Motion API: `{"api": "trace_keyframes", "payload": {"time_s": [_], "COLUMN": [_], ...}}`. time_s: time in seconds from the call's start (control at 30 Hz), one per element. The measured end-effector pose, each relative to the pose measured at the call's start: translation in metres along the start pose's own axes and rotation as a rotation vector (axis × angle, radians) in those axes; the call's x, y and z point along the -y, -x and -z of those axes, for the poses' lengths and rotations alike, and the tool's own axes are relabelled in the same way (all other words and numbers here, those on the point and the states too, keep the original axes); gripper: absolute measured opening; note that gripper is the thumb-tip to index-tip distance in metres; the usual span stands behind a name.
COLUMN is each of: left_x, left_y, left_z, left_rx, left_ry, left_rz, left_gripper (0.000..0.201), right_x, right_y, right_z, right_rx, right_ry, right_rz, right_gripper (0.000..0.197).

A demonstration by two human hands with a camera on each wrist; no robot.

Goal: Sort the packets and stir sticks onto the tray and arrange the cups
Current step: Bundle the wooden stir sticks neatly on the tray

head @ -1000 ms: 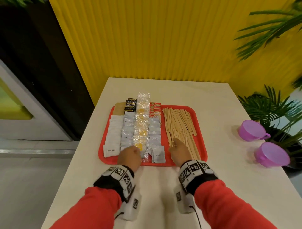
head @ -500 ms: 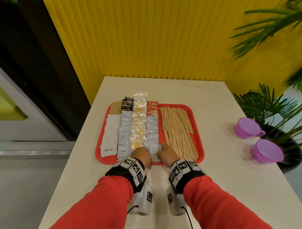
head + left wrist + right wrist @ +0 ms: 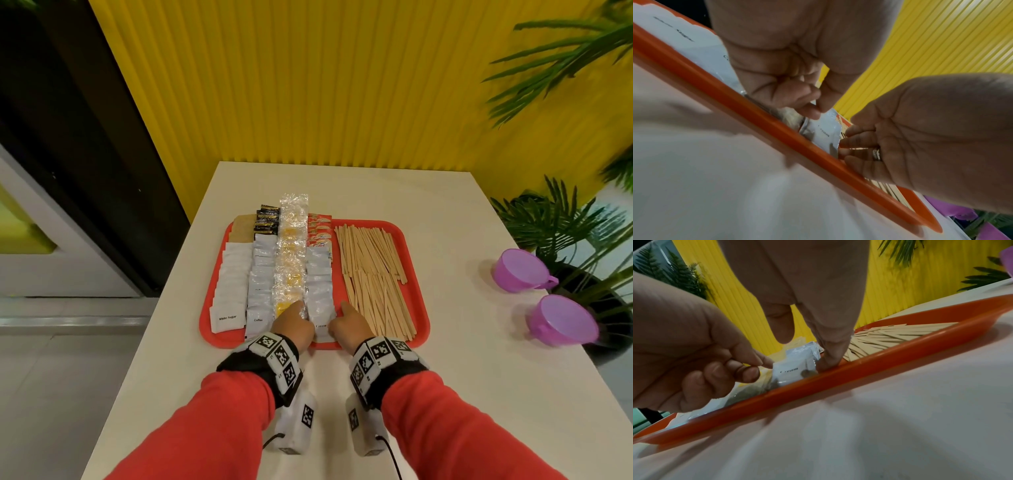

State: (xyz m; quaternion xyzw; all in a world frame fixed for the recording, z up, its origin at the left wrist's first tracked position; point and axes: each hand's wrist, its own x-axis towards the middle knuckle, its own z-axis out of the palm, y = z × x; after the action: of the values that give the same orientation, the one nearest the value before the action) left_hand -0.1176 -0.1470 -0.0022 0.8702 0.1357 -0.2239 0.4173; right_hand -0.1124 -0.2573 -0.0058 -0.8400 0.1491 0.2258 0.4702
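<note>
A red tray (image 3: 419, 329) holds rows of packets and a bed of wooden stir sticks (image 3: 373, 274) on its right side. At its near edge my left hand (image 3: 294, 323) and right hand (image 3: 347, 322) flank the front white cream packet (image 3: 322, 327). My left index finger touches the packet's left edge (image 3: 791, 371), and the other left fingers are curled. On the other side, my right hand (image 3: 805, 352) presses a fingertip onto the tray (image 3: 879, 356) against the packet's right edge (image 3: 824, 131). Neither hand grips anything.
Two purple cups (image 3: 520, 270) (image 3: 561, 320) lie tipped near the table's right edge, beside a potted plant (image 3: 565, 219). A yellow ribbed wall stands behind the table. Bare tabletop lies in front of and behind the tray.
Both hands moved inward from the yellow packets and the stir sticks to either side of the cream row. The front cream packet now lies in line with its row.
</note>
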Motion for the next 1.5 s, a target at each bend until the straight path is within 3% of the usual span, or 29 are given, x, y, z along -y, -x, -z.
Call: {"api": "trace_keyframes", "payload": {"time_s": [0.1, 0.23, 0.33, 0.4, 0.47, 0.53, 0.63, 0.7, 0.77, 0.83, 0.93, 1.13, 1.23, 1.5], "left_x": [0.0, 0.0, 0.001, 0.004, 0.008, 0.015, 0.031, 0.041, 0.056, 0.064, 0.071, 0.086, 0.091, 0.082], "left_y": [-0.003, -0.007, -0.007, -0.006, -0.003, 0.001, 0.006, 0.007, 0.002, -0.001, -0.004, -0.015, -0.02, -0.048], "left_z": [-0.001, -0.002, -0.001, 0.003, 0.01, 0.022, 0.043, 0.055, 0.059, 0.061, 0.057, 0.067, 0.072, 0.086], "left_rx": [0.009, 0.05, 0.026, -0.053, -0.203, -0.385, -0.576, -0.557, -0.501, -0.476, -0.445, -0.406, -0.39, -0.325], "left_ry": [0.076, 0.146, 0.126, 0.134, 0.122, 0.117, 0.034, 0.03, 0.013, 0.036, 0.049, 0.011, 0.013, 0.017], "left_rz": [0.023, 0.04, 0.008, 0.005, 0.019, 0.055, 0.215, 0.382, 0.488, 0.523, 0.501, 0.544, 0.517, 0.406], "left_gripper": [0.041, 0.067, 0.069, 0.063, 0.055, 0.049, 0.053, 0.059, 0.058, 0.057, 0.059, 0.058, 0.056, 0.065], "right_x": [0.002, -0.001, -0.002, 0.0, 0.002, -0.002, -0.015, -0.029, -0.044, -0.057, -0.074, -0.081, -0.08, -0.071], "right_y": [-0.001, -0.003, -0.002, 0.003, 0.01, 0.012, 0.007, -0.001, -0.003, -0.002, -0.001, -0.01, -0.012, -0.037], "right_z": [0.001, 0.0, 0.002, 0.008, 0.018, 0.033, 0.064, 0.083, 0.095, 0.1, 0.094, 0.09, 0.087, 0.092], "right_rx": [-0.006, 0.006, 0.021, 0.009, -0.075, -0.247, -0.524, -0.609, -0.551, -0.475, -0.41, -0.368, -0.434, -0.466], "right_ry": [0.01, 0.02, 0.018, -0.001, -0.015, -0.042, 0.03, 0.113, 0.167, 0.291, 0.479, 0.212, 0.135, 0.106], "right_rz": [-0.003, -0.002, 0.001, 0.029, 0.082, 0.11, 0.064, -0.129, -0.346, -0.463, -0.458, -0.356, -0.268, -0.189], "right_gripper": [0.026, 0.027, 0.023, 0.015, 0.024, 0.042, 0.046, 0.046, 0.046, 0.042, 0.035, 0.042, 0.036, 0.033]}}
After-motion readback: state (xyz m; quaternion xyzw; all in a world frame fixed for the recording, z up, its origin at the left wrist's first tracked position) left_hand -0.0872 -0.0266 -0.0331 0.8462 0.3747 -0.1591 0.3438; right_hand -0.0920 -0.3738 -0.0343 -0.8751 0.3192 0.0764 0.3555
